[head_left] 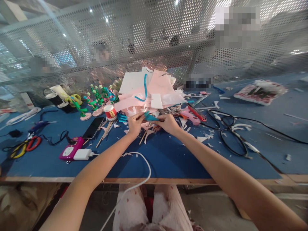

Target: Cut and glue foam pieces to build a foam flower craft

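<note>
A teal strip [151, 117], which looks like paper or felt, stretches between my two hands above the blue table. My left hand [135, 125] pinches its left end, and the fingers of my right hand [168, 124] are closed on its right end. Folded teal pieces [122, 117] lie just left of my left hand. Behind the hands is a pile of pink sheets [161, 84] and white sheets [131, 84], with a narrow teal strip [145, 88] on top. Close to my right hand rests a pink glue gun [190, 116] beside a red-handled tool [197, 114].
Small green handmade plants [96, 99] stand back left, near a red-and-white cup [110, 112]. A phone [93, 127], a magenta power strip [72, 149] with a white charger, and scissors [26, 146] lie left. Black cable [231, 128] loops at right among scraps. Perforated metal screen [154, 38] stands behind.
</note>
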A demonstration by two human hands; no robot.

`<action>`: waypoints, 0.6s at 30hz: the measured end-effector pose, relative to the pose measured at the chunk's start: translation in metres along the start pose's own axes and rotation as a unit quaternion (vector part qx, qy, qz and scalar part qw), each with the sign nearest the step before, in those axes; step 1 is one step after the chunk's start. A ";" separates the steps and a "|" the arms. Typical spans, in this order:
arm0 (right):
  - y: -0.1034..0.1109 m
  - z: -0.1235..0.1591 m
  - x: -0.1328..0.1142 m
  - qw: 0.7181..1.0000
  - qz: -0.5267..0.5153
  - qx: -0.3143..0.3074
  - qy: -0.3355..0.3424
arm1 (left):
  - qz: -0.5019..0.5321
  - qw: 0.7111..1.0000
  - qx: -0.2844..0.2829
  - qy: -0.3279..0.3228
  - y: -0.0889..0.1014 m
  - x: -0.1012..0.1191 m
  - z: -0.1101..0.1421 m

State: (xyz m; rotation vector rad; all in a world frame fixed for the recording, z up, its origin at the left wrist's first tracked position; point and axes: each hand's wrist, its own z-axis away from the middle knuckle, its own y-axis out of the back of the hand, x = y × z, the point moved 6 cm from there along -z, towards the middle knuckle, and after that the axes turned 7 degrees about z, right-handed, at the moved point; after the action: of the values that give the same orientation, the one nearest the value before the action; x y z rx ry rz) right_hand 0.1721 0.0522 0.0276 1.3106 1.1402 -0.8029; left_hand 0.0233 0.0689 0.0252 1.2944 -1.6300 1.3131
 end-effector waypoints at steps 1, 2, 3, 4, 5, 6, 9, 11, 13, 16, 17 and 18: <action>0.000 0.000 0.000 1.000 -0.002 0.002 -0.001 | 0.003 1.000 -0.001 -0.001 0.000 0.000 0.000; 0.001 0.000 0.000 1.000 -0.002 0.003 -0.001 | 0.004 1.000 -0.002 -0.003 0.000 0.000 0.000; 0.001 0.000 0.000 1.000 0.001 0.005 0.000 | 0.003 1.000 -0.002 -0.005 0.000 0.000 0.000; 0.002 0.000 0.000 1.000 0.006 0.008 0.002 | 0.000 1.000 -0.001 -0.010 0.001 0.000 0.000; 0.003 0.000 0.000 1.000 0.016 0.012 0.005 | -0.005 1.000 0.000 -0.015 0.002 0.000 0.000; 0.004 0.000 0.000 0.999 0.028 0.016 0.009 | -0.011 1.000 0.001 -0.021 0.002 0.001 -0.001; 0.005 0.000 -0.001 0.998 0.061 0.018 0.027 | -0.022 0.999 0.001 -0.028 0.003 0.001 -0.001; 0.005 0.000 -0.001 0.997 0.070 0.015 0.035 | -0.016 1.000 0.000 -0.021 0.003 0.000 -0.002; 0.006 0.000 -0.002 0.996 0.073 0.019 0.037 | -0.004 1.000 0.001 -0.011 0.002 0.000 -0.001; 0.007 -0.001 -0.002 0.997 0.066 0.028 0.036 | 0.017 1.000 0.006 -0.004 -0.001 0.003 0.002; 0.007 -0.001 -0.002 0.997 0.061 0.031 0.036 | 0.025 1.000 0.007 -0.007 -0.002 0.004 0.003; 0.008 -0.002 -0.001 0.997 0.057 0.034 0.037 | 0.032 0.999 0.009 -0.011 -0.003 0.006 0.004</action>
State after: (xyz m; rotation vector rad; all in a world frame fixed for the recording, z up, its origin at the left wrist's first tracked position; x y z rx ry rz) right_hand 0.1787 0.0549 0.0316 1.4585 1.0932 -0.7196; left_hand 0.0250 0.0635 0.0302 1.2795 -1.6912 1.3587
